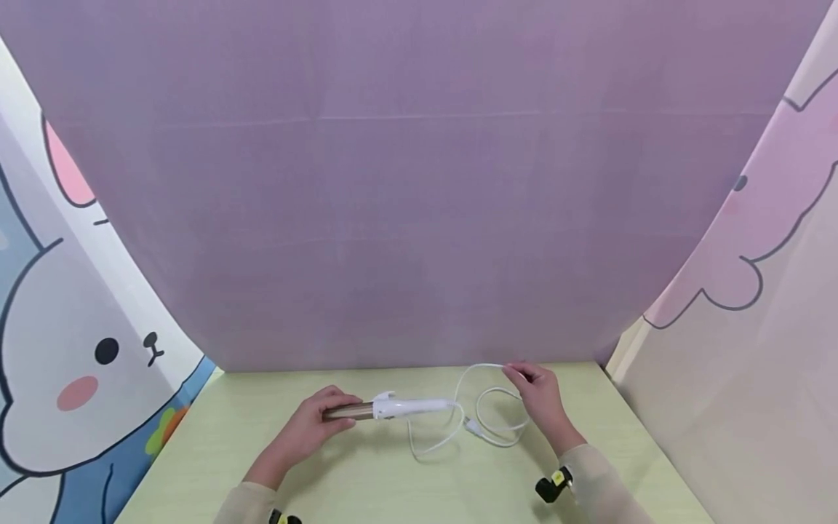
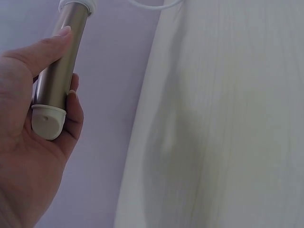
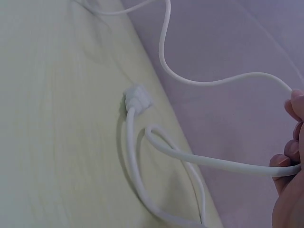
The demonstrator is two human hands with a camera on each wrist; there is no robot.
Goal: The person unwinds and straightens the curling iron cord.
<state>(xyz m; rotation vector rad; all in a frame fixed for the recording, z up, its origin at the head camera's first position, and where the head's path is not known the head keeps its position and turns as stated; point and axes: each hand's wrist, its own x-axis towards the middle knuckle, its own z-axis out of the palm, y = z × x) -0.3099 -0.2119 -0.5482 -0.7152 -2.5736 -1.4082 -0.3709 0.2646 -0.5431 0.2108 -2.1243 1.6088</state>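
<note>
A curling iron with a white handle [image 1: 415, 407] and a bronze barrel [image 2: 64, 61] is held level above the table. My left hand [image 1: 319, 421] grips it by the barrel, thumb on one side and fingers curled round the other; its pale end cap [image 2: 47, 122] shows at the palm in the left wrist view. From the handle runs a white cord [image 1: 445, 442]. My right hand [image 1: 540, 397] pinches this cord between thumb and fingers, and a length of it hangs in a loop below. The white plug [image 3: 137, 97] lies at or just above the tabletop, left of that loop.
Beneath both hands is a pale wood-grain table [image 1: 393, 484]. A plain purple cloth [image 1: 419, 218] hangs along its far edge. Cartoon-printed panels stand at the left [image 1: 78, 313] and right [image 1: 740, 349]. A small black-and-yellow device [image 1: 553, 485] is strapped at the right wrist.
</note>
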